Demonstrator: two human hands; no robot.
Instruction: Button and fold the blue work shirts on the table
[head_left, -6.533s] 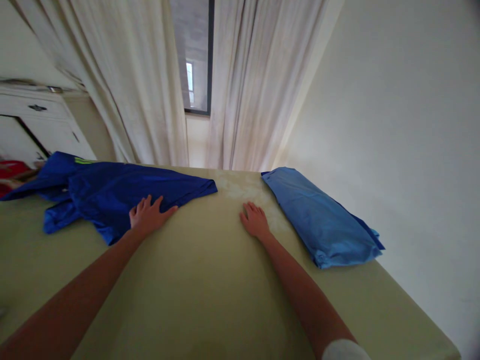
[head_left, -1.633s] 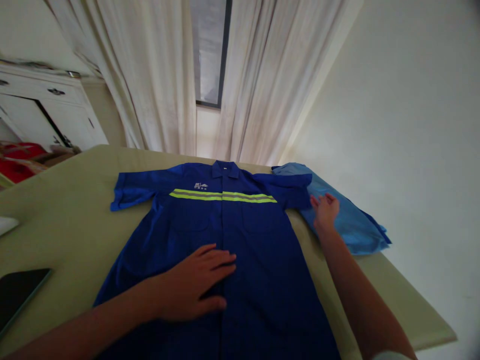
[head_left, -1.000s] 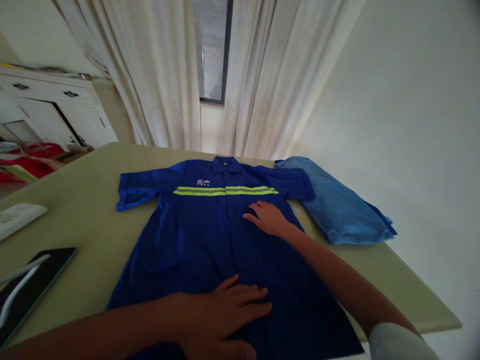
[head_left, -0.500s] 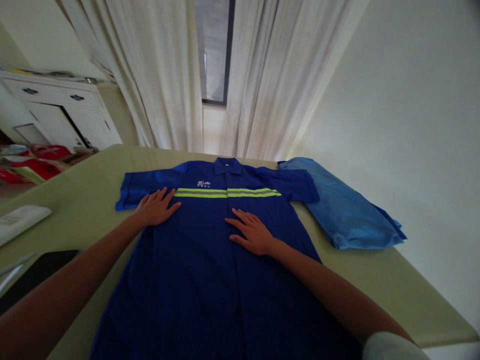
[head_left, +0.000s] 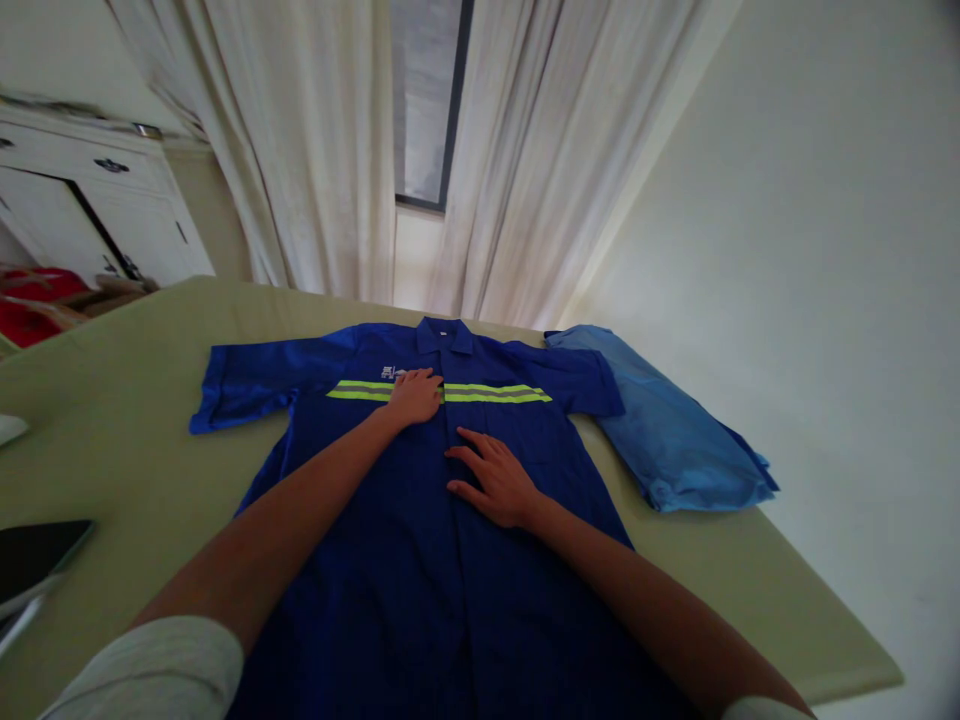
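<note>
A dark blue short-sleeved work shirt (head_left: pixel 375 520) with a yellow-green reflective stripe lies spread face up on the pale green table (head_left: pixel 135 420), collar away from me. My left hand (head_left: pixel 413 395) rests flat on the stripe at the chest, near the button line, fingers stretched out. My right hand (head_left: pixel 495 480) lies flat on the shirt's front just below and to the right of it, fingers spread. Neither hand holds anything.
A folded light blue garment (head_left: pixel 667 440) lies at the table's right edge, touching the shirt's right sleeve. A dark tablet (head_left: pixel 34 555) sits at the left edge. White curtains (head_left: pixel 315 150), a window and a white cabinet (head_left: pixel 82 200) stand behind the table.
My left hand slid from the shirt's left shoulder area to the middle of the stripe. My right hand stayed on the shirt front. Earlier the shirt was crumpled at the left; it now lies spread.
</note>
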